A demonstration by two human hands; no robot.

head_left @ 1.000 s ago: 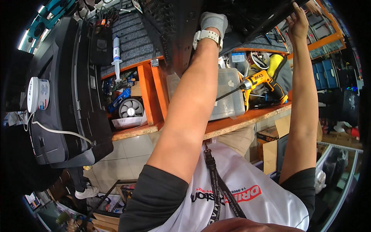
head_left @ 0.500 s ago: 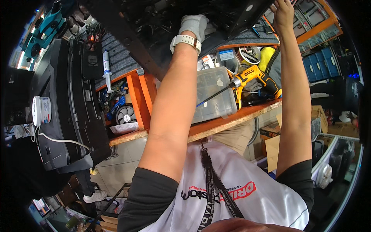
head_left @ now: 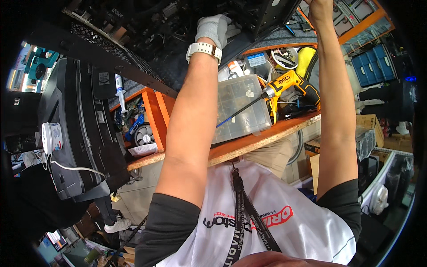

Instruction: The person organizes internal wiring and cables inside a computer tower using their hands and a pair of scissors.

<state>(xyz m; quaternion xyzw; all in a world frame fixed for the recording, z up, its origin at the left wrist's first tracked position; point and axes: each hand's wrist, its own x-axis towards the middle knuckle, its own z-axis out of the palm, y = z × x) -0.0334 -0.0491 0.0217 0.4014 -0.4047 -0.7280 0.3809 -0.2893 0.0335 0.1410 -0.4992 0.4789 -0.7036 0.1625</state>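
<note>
One gloved left hand point(head_left: 214, 29) sits inside a black case point(head_left: 120, 67), right hand point(head_left: 320, 12) alongside, grips unclear; a yellow tool point(head_left: 289, 85) bears lettering point(head_left: 283, 80).

Bright light made the shiny white cloth shirt point(head_left: 293, 236) glow. The big black metal computer case point(head_left: 160, 55) looked dark inside. Straight lines bent near the round black rim.

Cordless screwdriver point(head_left: 284, 84): bold dark lettering on yellow body. Just left of and beyond screwdriver: blue-and-white label point(head_left: 256, 60), printed. Near side of screwdriver: white jersey point(head_left: 307, 236) with black letters, small digits, white letters on red patch; black lanyard point(head_left: 258, 220), pale capitals along strap. Well left of screwdriver: white tub point(head_left: 52, 138), print too small to read. Left of and beyond screwdriver: open computer case point(head_left: 169, 62), pale letters on a part inside.
</note>
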